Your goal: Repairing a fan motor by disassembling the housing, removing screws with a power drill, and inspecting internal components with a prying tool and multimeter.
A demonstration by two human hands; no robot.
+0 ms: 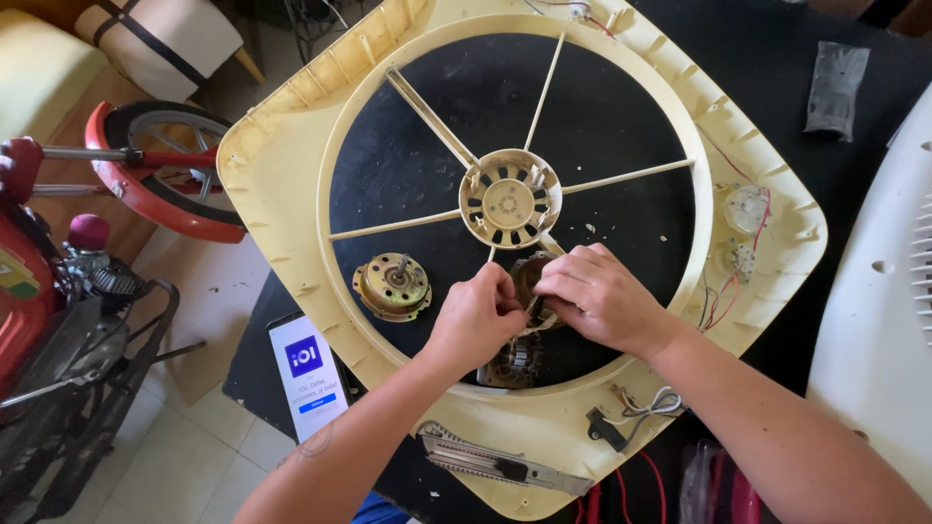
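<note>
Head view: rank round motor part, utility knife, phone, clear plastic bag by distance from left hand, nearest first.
From the left hand:
1. Round motor part, just left of it, inside the frame.
2. Utility knife, below, on the frame's near edge.
3. Phone, lower left.
4. Clear plastic bag, far upper right.

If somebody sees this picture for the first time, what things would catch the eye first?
The big cream fan frame with its spoked hub fills the dark table. At its lower middle, the left hand and right hand meet over a motor part. Another motor piece lies left of them; a utility knife rests on the frame's near edge.
</note>
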